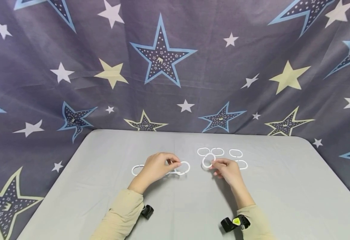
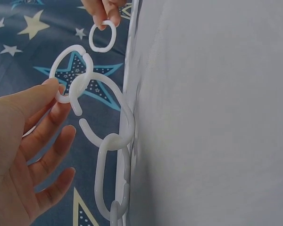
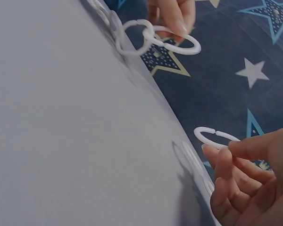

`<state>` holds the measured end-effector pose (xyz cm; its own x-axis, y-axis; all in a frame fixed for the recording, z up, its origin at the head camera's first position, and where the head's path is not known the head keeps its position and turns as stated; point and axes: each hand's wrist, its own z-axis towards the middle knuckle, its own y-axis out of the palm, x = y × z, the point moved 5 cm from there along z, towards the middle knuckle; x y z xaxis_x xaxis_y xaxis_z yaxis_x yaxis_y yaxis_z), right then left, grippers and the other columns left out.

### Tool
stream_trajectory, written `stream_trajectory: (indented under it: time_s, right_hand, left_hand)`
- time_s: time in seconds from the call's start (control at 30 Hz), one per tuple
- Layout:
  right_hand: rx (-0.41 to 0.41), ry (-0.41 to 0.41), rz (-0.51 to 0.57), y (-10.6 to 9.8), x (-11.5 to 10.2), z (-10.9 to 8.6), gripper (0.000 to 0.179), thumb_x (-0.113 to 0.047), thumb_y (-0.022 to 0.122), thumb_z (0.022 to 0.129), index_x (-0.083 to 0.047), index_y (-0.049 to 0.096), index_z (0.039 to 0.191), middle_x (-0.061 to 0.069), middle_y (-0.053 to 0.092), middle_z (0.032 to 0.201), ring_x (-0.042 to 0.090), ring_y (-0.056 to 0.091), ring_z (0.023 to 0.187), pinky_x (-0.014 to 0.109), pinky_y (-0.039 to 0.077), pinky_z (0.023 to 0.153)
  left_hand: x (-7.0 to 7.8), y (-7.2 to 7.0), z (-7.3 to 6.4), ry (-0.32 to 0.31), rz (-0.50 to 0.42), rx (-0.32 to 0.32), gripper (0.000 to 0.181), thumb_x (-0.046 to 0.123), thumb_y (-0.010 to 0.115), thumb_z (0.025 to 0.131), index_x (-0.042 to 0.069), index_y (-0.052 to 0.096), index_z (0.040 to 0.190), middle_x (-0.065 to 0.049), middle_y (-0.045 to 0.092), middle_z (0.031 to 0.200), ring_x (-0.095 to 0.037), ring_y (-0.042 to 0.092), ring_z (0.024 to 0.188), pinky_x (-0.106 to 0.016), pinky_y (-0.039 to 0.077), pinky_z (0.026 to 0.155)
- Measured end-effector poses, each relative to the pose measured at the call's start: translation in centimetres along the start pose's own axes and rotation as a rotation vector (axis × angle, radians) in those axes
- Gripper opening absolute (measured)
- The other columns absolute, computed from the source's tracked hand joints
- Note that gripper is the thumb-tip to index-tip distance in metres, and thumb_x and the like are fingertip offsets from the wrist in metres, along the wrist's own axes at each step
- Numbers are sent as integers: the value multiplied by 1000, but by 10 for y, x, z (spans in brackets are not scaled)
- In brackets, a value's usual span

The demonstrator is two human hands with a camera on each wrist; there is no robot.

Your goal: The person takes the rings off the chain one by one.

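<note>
My left hand [image 1: 160, 165] pinches the end link of a chain of white plastic links [image 2: 114, 141] between thumb and forefinger. That end link [image 2: 53, 70] hooks through the one after it, and the chain trails back past the wrist. Each link is an oval ring with a small gap in its side. To the right, my right hand [image 1: 227, 169] pinches a single loose link [image 3: 209, 136] by its edge, held up and apart from the chain. The other fingers of the right hand curl loosely below it.
Several loose white links lie behind and beside the right hand, among them one at the back [image 1: 236, 153] and one partly hidden by that hand [image 1: 242, 164]. The grey table [image 1: 102, 206] ends at a star-patterned curtain [image 1: 175, 96].
</note>
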<state>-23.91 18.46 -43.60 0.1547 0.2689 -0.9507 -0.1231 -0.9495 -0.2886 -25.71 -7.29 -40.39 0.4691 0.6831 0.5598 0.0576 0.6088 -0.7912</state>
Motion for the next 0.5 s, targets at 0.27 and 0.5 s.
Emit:
stream_trajectory:
  time_s: [0.27,0.5]
  right_hand:
    - [20,3,-46,-19,8,7,27,-12,68,92,10,68,108,9,74,81,7,62,56,21,49,51]
    - [24,36,-42,-32,15,11,29,-11,67,93,13,67,110,7,74,80,6,61,57,21,50,52]
  left_hand:
    - [0,1,0,8,3,-17,8,36,73,89,31,76,94,22,63,78,-1,57,73,-31,45,70]
    - [-1,1,0,8,3,-5,7,36,75,88,31,76,94,24,62,77,1,57,72,-30,45,68]
